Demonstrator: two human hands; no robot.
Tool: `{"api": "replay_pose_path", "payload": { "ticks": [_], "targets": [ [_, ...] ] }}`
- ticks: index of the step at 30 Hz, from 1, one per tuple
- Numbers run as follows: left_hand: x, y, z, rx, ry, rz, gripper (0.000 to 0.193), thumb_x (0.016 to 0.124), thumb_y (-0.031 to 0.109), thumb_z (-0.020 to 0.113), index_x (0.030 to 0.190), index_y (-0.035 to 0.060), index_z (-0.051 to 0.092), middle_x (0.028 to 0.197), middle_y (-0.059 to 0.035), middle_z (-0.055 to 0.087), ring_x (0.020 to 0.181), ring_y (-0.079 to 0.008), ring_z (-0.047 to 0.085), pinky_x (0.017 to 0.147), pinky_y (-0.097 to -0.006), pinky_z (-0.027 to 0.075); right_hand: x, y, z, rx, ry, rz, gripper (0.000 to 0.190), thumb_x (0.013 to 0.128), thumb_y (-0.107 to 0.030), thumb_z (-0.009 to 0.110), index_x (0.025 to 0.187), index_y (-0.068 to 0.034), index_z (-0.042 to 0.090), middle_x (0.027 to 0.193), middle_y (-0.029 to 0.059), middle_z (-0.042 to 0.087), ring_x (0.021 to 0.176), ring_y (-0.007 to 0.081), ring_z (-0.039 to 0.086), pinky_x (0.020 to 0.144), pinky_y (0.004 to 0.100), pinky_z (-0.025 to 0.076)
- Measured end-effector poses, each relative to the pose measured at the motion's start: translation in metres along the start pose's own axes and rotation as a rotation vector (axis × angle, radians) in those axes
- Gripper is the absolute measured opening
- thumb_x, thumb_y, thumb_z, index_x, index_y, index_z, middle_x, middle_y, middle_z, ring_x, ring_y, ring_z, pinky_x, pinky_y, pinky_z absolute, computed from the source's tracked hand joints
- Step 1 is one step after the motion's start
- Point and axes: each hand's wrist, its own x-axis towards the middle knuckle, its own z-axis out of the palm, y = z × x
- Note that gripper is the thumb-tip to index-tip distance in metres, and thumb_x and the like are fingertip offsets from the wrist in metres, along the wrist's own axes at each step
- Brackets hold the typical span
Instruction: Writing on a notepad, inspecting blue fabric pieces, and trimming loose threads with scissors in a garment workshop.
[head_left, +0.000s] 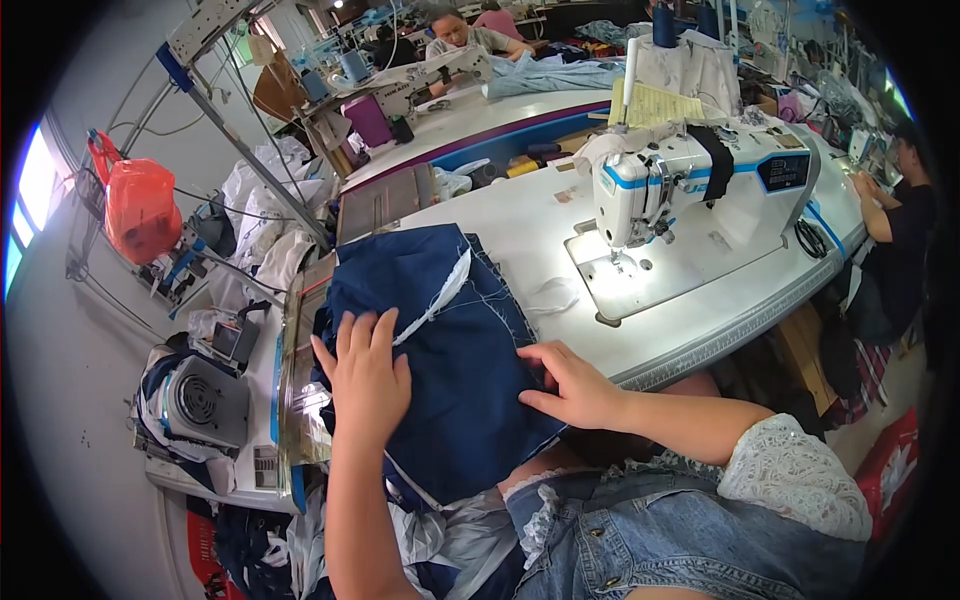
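A stack of navy blue fabric pieces (465, 390) with frayed edges lies at the table's left end and hangs over its front edge. A white strip (442, 296) shows along a slanting edge on top of it. My left hand (367, 371) rests palm down on the left side of the fabric, fingers spread. At the right edge of the pieces is my right hand (574, 384), its thumb and index finger apart on the cloth and its other fingers curled. Whether it pinches a layer is hidden. To the right stands a white-and-blue sewing machine (637, 187), its needle area lit.
A ruler strip (705, 349) runs along the table's front edge. A scrap of white material (553, 295) lies near the needle plate. At left are a grey motor housing (199, 401) and a red plastic bag (142, 210). Other people sit at machines behind and at right.
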Motion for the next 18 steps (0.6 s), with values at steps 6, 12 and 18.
{"api": "replay_pose_path", "payload": {
  "ticks": [6,12,18],
  "targets": [
    [0.012,-0.132,0.026,-1.090,0.645,-0.614,0.019,0.091,0.021,0.061,0.104,0.0066,0.059,0.084,-0.0015,0.061,0.073,-0.0144,0.056,0.067,-0.0311,0.047,-0.005,0.020,-0.013,0.304,-0.219,0.169,0.029,0.090,-0.015,0.064,0.114,-0.003,0.053,0.076,0.0021,0.056,0.067,0.0122,0.054,0.062,0.0281,0.045],
    [-0.057,-0.155,0.013,-1.080,0.846,-1.118,0.054,0.089,0.017,0.060,0.137,0.0040,0.040,0.131,-0.0129,0.049,0.113,-0.0218,0.051,0.094,-0.0357,0.044,0.042,0.029,-0.032,0.189,-0.043,-0.069,0.030,0.089,-0.021,0.067,0.110,-0.004,0.056,0.094,0.0078,0.058,0.080,0.0156,0.057,0.072,0.0290,0.048],
    [-0.099,-0.023,0.008,-0.319,0.492,-0.393,0.039,0.081,0.006,0.065,0.119,0.0024,0.054,0.143,-0.0216,0.036,0.136,-0.0370,0.032,0.112,-0.0450,0.024,0.165,0.023,0.007,-0.075,0.227,-0.341,0.034,0.085,-0.021,0.066,0.112,-0.004,0.055,0.112,0.0174,0.058,0.105,0.0351,0.056,0.092,0.0421,0.046]
  ]
}}
